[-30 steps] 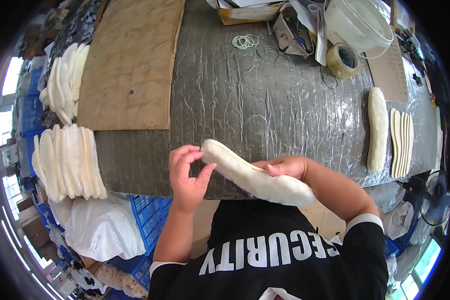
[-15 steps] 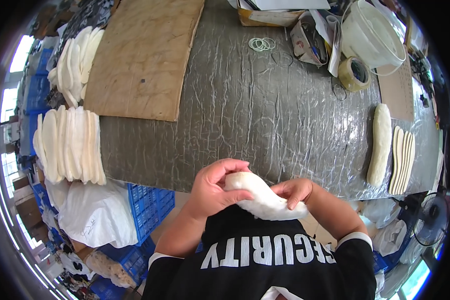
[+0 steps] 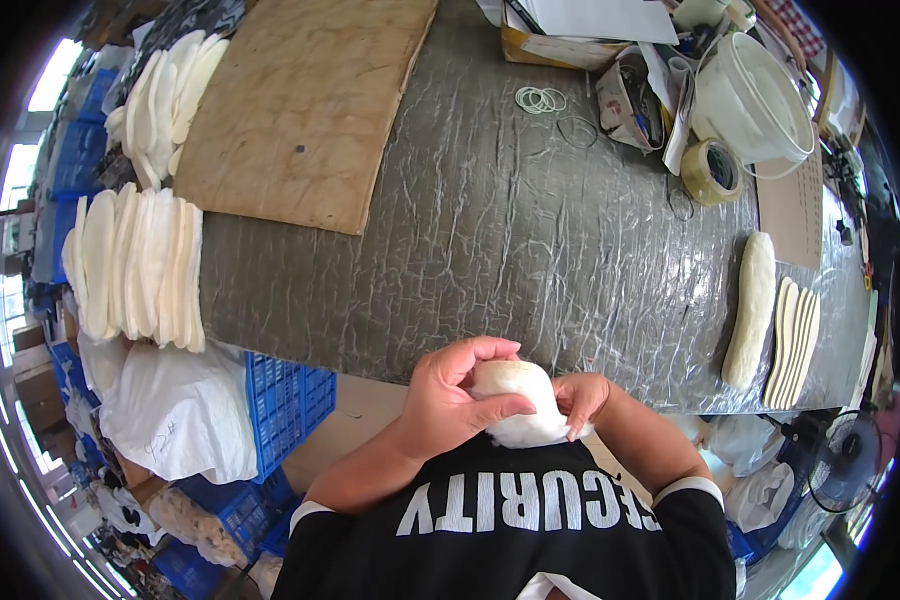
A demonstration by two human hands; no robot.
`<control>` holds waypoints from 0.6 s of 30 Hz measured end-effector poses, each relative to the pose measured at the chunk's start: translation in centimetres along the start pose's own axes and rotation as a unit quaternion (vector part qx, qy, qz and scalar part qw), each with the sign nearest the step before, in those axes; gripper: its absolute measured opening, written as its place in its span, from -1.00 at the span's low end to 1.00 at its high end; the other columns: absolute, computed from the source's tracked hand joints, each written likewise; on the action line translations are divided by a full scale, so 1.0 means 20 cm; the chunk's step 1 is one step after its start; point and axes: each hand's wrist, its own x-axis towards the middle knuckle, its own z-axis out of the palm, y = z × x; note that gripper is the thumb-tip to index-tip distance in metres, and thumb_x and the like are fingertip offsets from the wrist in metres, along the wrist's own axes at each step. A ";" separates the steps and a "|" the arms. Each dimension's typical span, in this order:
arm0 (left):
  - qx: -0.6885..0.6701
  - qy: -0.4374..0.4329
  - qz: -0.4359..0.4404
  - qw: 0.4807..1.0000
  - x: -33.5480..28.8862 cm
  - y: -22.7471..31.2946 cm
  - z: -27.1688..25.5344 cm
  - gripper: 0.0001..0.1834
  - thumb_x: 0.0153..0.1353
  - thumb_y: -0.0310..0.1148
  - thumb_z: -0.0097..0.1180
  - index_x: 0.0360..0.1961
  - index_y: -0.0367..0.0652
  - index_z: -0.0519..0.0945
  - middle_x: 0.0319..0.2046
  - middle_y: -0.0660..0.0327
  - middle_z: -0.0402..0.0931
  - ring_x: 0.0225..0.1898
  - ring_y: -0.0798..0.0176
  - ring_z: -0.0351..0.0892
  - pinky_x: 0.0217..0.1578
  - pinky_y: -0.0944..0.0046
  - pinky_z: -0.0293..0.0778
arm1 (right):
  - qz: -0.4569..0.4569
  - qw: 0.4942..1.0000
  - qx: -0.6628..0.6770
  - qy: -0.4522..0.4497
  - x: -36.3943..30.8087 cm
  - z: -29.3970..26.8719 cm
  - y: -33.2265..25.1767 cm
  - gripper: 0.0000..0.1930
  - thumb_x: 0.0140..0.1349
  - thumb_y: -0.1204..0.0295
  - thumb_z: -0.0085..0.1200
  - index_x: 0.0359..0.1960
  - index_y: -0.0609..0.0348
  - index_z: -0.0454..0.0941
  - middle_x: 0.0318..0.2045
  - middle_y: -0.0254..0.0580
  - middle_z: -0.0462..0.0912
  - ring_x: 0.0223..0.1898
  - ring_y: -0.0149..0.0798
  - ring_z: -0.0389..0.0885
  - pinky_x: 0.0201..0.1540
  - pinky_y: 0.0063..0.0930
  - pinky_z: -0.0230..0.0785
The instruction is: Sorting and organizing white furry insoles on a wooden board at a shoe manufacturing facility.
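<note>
1 white fleecy piece (image 3: 530, 382) is pinched, bent, in the grip of left hand (image 3: 452, 396) and right hand (image 3: 582, 398). 1 tape roll (image 3: 702, 180), 1 bucket (image 3: 745, 108) seen on table (image 3: 450, 260).

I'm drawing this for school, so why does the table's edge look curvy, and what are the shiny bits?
Head view: the fisheye lens curves the near edge of the table and leaves dark corners; head view: pale glare catches its wrinkled, glossy cover; head view: window-like patches at far left wash out white, while the fluffy white pad looks fairly clear.
</note>
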 end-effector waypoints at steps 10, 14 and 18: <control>-0.239 0.107 -0.049 0.964 0.04 -0.19 -0.13 -0.67 0.09 -0.41 0.26 -0.13 -0.33 0.54 -0.34 0.09 0.61 -0.30 0.28 0.60 -0.20 0.31 0.52 | -0.047 0.985 0.164 0.006 0.08 0.14 -0.06 0.07 -0.21 0.19 0.43 0.28 0.43 0.03 0.23 0.12 0.25 0.29 -0.05 0.17 0.35 -0.24 -0.09; -0.291 0.065 -0.057 0.953 0.11 -0.25 -0.24 -0.58 0.14 -0.32 0.20 -0.04 -0.34 0.47 -0.14 -0.08 0.54 -0.10 0.11 0.56 -0.04 0.20 0.44 | -0.034 0.996 0.005 0.087 0.08 0.22 -0.18 0.01 0.05 -0.24 0.03 0.33 0.28 -0.02 0.22 -0.08 0.27 0.25 -0.26 0.22 0.28 -0.39 0.04; 0.038 0.126 0.134 0.982 0.15 -0.13 -0.27 -0.47 0.01 -0.18 0.32 -0.05 -0.27 0.51 0.12 -0.06 0.35 0.23 0.08 0.22 0.18 0.10 0.17 | -0.033 0.983 -0.118 0.138 0.07 0.23 -0.21 -0.08 0.15 -0.31 -0.21 0.35 0.17 0.01 0.25 -0.11 0.23 0.28 -0.28 0.15 0.29 -0.40 -0.01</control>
